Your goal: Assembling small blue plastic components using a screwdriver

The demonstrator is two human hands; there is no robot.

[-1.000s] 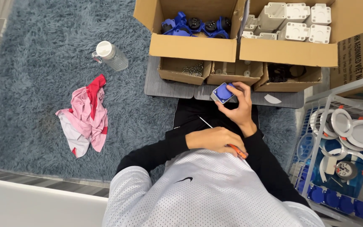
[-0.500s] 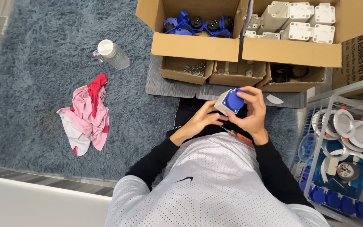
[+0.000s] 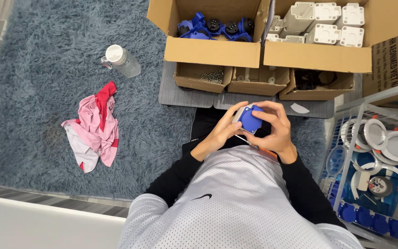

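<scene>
My left hand [image 3: 217,133] and my right hand [image 3: 275,131] both grip a small blue and white plastic part [image 3: 247,119] in front of my chest. The part has a blue cap on a white body. A thin screwdriver [image 3: 254,146] with an orange handle shows just under my hands. I cannot tell which hand, if any, holds it. My sleeves are black and my shirt is white mesh.
Ahead stand a cardboard box of blue parts [image 3: 213,27], a box of white parts [image 3: 323,25] and small trays, one holding screws [image 3: 210,76]. A white wire basket [image 3: 346,152] with round fittings is at right. A bottle [image 3: 120,60] and pink cloth [image 3: 95,127] lie on the grey rug.
My right hand has drawn the blue and white part back from the small boxes toward my chest. My left hand has come up from my lap and joined it on the part.
</scene>
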